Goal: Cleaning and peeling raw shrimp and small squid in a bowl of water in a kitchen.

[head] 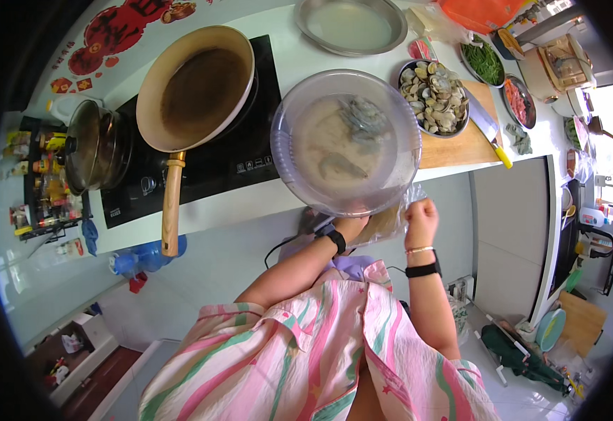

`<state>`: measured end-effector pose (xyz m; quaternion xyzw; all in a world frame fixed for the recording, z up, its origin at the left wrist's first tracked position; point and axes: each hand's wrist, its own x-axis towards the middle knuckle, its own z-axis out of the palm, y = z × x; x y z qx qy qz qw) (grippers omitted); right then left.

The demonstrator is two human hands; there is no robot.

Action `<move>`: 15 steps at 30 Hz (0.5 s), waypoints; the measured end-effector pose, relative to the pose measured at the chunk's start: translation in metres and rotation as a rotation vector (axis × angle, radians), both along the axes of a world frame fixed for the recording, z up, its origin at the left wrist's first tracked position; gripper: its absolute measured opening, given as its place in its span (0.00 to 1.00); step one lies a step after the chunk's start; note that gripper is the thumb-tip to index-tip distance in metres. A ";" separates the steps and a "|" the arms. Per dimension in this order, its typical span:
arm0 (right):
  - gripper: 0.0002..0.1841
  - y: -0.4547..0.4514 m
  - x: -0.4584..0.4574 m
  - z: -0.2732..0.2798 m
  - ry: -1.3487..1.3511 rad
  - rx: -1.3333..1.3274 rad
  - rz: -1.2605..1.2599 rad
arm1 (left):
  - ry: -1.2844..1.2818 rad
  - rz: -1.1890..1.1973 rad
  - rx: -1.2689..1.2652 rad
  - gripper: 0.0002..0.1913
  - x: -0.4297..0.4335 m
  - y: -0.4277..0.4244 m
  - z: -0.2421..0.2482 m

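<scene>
A clear plastic basin [306, 118] of cloudy water holds greyish shrimp [364, 118] at the counter's front edge. Below its rim, my left hand [352, 225] is partly hidden by the basin, so its hold cannot be told. My right hand [422, 213] is closed on a clear plastic bag [391, 226], which hangs between my hands in front of the counter. Right of the basin, a bowl of clams [438, 100] stands on a wooden cutting board [443, 152].
A wooden-handled frying pan [196, 94] sits on the black cooktop [264, 110]. A yellow-handled cleaver [483, 118] lies on the board, its handle past the edge. Behind stands a metal basin [351, 26]; plates of green vegetables [482, 60] and orange-red pieces [517, 100] are farther right.
</scene>
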<state>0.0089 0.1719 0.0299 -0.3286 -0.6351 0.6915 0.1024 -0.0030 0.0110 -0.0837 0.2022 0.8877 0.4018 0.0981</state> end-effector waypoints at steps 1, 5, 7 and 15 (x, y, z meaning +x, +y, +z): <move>0.12 -0.007 0.003 -0.014 -0.093 -0.016 0.004 | -0.001 -0.007 -0.003 0.07 0.001 0.001 0.002; 0.06 -0.023 0.002 -0.055 -0.506 0.294 0.379 | -0.196 0.099 -0.019 0.07 0.000 -0.001 0.005; 0.08 -0.023 0.003 -0.078 -0.456 0.711 0.630 | -0.220 0.115 -0.021 0.07 0.000 0.000 0.002; 0.18 -0.036 -0.014 -0.092 -0.405 0.994 0.734 | -0.223 0.163 -0.112 0.11 0.006 -0.006 0.015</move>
